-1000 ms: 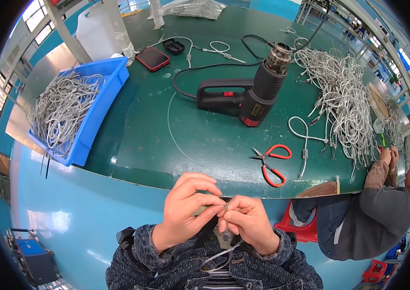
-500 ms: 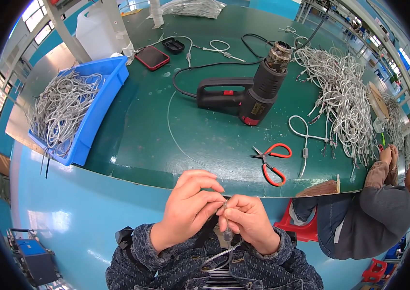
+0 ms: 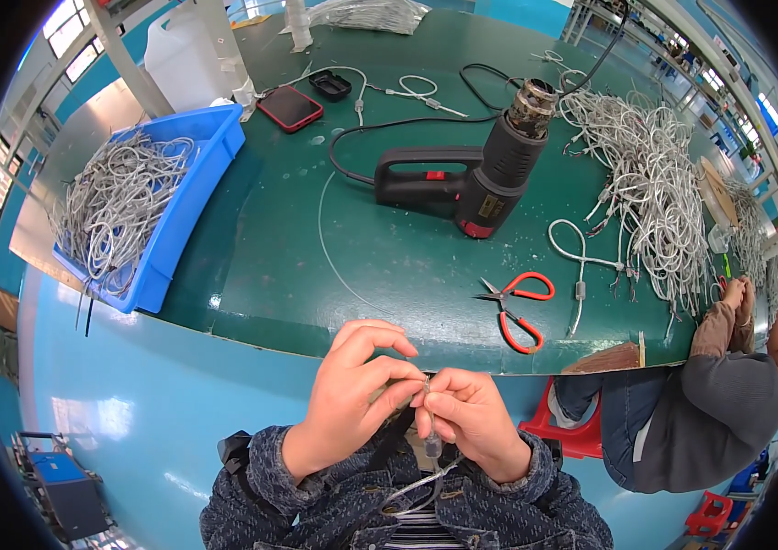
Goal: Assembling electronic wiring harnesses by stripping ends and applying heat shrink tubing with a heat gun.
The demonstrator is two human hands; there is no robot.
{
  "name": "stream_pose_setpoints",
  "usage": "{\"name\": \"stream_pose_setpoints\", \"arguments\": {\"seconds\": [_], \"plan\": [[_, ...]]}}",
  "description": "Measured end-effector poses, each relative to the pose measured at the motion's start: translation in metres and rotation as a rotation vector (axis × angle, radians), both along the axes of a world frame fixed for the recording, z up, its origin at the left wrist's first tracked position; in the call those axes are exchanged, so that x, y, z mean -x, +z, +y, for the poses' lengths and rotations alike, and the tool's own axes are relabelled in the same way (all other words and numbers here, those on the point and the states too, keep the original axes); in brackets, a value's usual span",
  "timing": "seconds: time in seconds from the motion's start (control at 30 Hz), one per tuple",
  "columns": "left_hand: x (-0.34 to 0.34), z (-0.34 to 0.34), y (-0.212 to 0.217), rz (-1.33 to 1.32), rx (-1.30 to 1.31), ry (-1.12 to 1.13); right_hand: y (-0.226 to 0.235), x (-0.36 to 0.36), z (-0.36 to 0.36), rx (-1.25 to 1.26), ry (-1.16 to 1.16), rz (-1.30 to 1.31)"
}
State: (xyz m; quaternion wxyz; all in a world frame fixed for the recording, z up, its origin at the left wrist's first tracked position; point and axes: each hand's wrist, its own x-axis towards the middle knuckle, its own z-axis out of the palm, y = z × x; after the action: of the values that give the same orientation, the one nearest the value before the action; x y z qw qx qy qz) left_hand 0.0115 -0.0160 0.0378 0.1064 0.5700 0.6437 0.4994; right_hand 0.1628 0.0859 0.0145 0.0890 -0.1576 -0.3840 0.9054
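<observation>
In front of my chest, just off the table's near edge, both hands meet on a thin grey-white cable with a clear bulky piece on it. My right hand pinches the cable near its upper end between thumb and index finger. The thumb and index finger of my left hand close on the very tip, its other fingers curled loosely above. What exactly the tip looks like is hidden by the fingertips. Below, the cable loops against my jacket. Red-handled scissors lie beyond my right hand.
A black heat gun stands on the green table, nozzle up. To the left is a blue bin of cables; to the right, a large cable pile. A phone lies farther back. A co-worker sits at right.
My left hand's upper fingers have shifted slightly. Both hands keep their pinch on the cable in nearly the same place.
</observation>
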Motion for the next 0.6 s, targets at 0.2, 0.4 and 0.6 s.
{"name": "stream_pose_setpoints", "arguments": {"seconds": [0.2, 0.4, 0.6], "plan": [[-0.0021, -0.0029, 0.0067, 0.116, -0.025, 0.071, -0.0005, 0.0003, -0.0003, -0.018, -0.002, -0.034], [0.0012, -0.0025, 0.0056, 0.092, -0.006, 0.048, 0.0004, -0.0011, 0.0034, -0.085, 0.023, -0.056], [0.0023, -0.0026, 0.0062, 0.114, -0.001, 0.035, 0.0000, -0.0013, 0.0045, -0.144, 0.037, -0.080]]}}
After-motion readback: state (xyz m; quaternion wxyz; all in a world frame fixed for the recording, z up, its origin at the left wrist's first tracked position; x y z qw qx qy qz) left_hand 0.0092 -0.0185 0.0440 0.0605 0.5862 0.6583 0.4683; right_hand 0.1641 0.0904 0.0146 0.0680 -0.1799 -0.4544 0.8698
